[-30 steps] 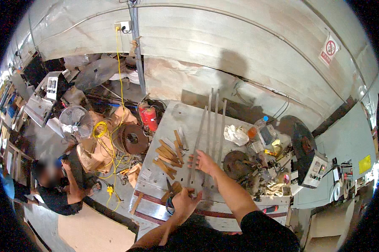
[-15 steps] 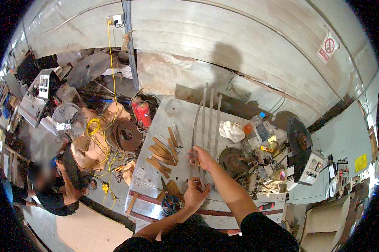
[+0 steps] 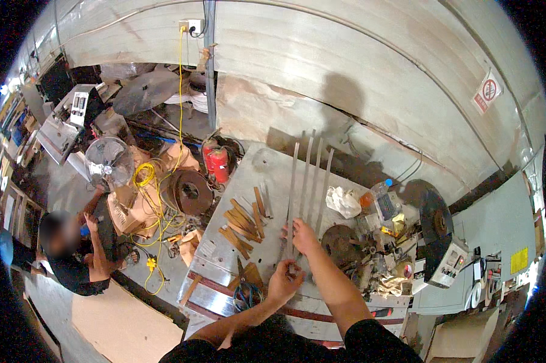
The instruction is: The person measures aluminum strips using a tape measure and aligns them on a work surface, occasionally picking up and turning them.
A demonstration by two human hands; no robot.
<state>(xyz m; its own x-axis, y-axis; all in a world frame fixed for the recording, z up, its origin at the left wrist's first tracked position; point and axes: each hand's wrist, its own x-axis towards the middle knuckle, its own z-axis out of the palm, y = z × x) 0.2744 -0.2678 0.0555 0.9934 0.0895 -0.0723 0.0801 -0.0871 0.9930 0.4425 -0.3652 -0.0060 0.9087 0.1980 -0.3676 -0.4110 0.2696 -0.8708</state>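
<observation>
A long, thin metal strip [image 3: 292,187] stretches away from me over the metal worktable [image 3: 262,158]. My right hand [image 3: 303,237] is closed on it with the fingers pinched. Just nearer to me, my left hand [image 3: 287,279] curls its fingers together by the strip's near end; what they hold is too small to make out. Several more metal strips [image 3: 317,190] lie side by side to the right of the held one. To the left are small brown wooden strips [image 3: 243,224] in a loose pile.
Right of my hands are a round dark disc [image 3: 338,242], a white cloth [image 3: 343,202], a blue-capped bottle [image 3: 382,186] and clutter. Pliers and cables [image 3: 247,294] lie near the front edge. Beyond the left edge are red fire extinguishers [image 3: 217,162], a fan [image 3: 108,162] and a crouching person [image 3: 73,260].
The held strip looked dark and bowed before; now it appears straighter and lighter. Both hands have stayed close together. The whole view has shifted, moving the scene slightly right and down.
</observation>
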